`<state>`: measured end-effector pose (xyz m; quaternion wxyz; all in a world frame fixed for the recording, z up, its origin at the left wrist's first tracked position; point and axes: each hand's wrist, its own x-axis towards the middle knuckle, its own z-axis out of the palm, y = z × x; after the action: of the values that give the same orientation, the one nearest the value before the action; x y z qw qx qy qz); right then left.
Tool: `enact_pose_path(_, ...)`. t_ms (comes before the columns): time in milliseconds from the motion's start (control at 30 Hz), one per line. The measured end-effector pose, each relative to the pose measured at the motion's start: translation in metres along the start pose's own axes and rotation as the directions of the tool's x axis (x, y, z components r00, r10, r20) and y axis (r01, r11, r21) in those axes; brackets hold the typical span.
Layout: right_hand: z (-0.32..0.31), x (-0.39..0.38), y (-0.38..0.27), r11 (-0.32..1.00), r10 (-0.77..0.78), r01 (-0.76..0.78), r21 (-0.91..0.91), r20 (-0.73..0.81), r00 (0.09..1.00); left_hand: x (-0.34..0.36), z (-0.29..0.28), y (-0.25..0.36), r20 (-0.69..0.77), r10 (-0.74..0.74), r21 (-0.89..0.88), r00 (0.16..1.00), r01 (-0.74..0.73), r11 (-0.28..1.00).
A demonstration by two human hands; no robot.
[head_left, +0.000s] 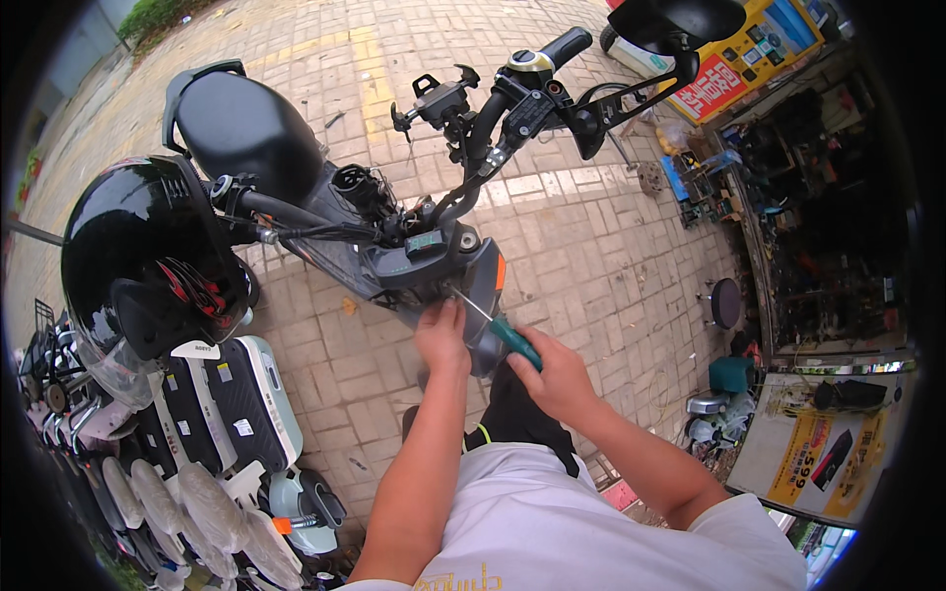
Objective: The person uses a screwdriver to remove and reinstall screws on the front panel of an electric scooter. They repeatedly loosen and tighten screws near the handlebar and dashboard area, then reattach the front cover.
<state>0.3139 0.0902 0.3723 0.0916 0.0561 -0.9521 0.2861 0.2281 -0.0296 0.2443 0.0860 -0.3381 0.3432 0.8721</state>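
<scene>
In front of me stands a dark electric scooter (pixel 379 271), its handlebar running from left to right. My right hand (pixel 552 374) is closed round the green handle of a screwdriver (pixel 514 342). The thin metal shaft points up and left, its tip at the scooter's front panel below the small lit display (pixel 426 244). Close by that tip, the fingertips of my left hand (pixel 442 335) are drawn together against the panel. Whether they pinch something small there cannot be made out.
A black helmet (pixel 148 256) hangs at the left handlebar end. A mirror (pixel 680 20) and phone holder (pixel 436 98) rise above the bar. Several parked scooters and seats (pixel 212 502) line the left. A cluttered stall (pixel 808 227) and round stool (pixel 725 302) stand at the right.
</scene>
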Motion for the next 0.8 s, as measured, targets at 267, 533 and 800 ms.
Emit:
enact_pose_path(267,-0.007,-0.02,-0.017,0.55,0.63,-0.639,0.538,0.235,0.74,0.003,-0.004,0.001,0.038,-0.014,-0.003,0.999,0.014,1.0)
enact_pose_path(533,0.008,-0.036,-0.018,0.825,0.468,-0.452,0.34,0.038,0.883,0.005,-0.006,-0.001,0.034,-0.017,0.027,0.999,0.017,1.0)
enact_pose_path(800,0.015,-0.032,-0.017,0.843,0.444,-0.427,0.327,0.027,0.896,0.005,-0.008,-0.001,0.041,-0.038,-0.015,0.998,0.039,0.999)
